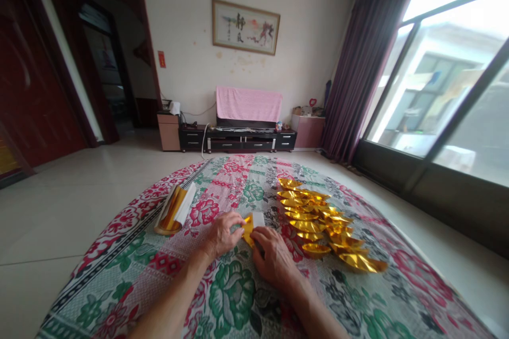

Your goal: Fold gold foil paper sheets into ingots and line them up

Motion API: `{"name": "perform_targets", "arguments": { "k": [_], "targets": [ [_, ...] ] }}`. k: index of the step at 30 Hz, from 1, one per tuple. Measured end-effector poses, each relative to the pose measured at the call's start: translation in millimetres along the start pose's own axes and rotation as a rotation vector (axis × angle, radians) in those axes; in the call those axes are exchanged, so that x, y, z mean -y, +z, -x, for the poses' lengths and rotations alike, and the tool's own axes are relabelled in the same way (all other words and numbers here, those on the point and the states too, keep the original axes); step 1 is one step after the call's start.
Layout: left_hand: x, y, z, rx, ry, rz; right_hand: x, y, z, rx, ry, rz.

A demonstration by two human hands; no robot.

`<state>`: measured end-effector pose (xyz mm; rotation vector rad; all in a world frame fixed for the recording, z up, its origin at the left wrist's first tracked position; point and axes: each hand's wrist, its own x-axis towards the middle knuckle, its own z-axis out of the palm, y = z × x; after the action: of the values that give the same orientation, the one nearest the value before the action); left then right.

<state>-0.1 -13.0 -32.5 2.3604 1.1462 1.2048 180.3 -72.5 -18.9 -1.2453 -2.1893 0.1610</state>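
A small sheet of gold foil paper (248, 229), its white backing showing on the right side, lies partly folded on the cloth between my hands. Thumb and fingers of my left hand (226, 233) pinch its left edge. Bent over its lower right part, my right hand (274, 255) presses the paper down with closed fingers. To the right, several folded gold paper ingots (314, 222) are lined up in rows. A curled stack of gold foil sheets (175, 210) with white backs rests to the left of my left hand.
A patterned floral cloth (233, 296) covers the round table. Beyond it, along the wall, stands a low black TV cabinet (242, 141) with a pink cloth (248, 103) draped over the screen. Windows and a purple curtain (342, 74) are on the right.
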Motion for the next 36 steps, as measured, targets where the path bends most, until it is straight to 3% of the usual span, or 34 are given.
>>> {"name": "perform_targets", "arguments": {
  "k": [4,8,12,21,25,36],
  "targets": [
    [-7,-3.9,0,0.005,-0.016,-0.037,4,4,-5,-0.030,0.076,0.051],
    [-9,-1.3,1,0.106,0.015,-0.054,4,11,-9,-0.070,0.153,0.103],
    [-9,-0.2,1,0.166,0.005,-0.080,0,10,-9,-0.082,0.137,0.069],
    [-16,-0.7,1,0.167,0.021,-0.145,-12,-11,-1,0.072,0.004,-0.053],
    [-18,-1.0,2,0.160,0.016,-0.151,-14,-13,-3,0.077,-0.004,-0.075],
    [-16,-0.7,1,0.137,-0.019,-0.116,4,-6,-4,0.033,0.023,-0.031]
  ]
}}
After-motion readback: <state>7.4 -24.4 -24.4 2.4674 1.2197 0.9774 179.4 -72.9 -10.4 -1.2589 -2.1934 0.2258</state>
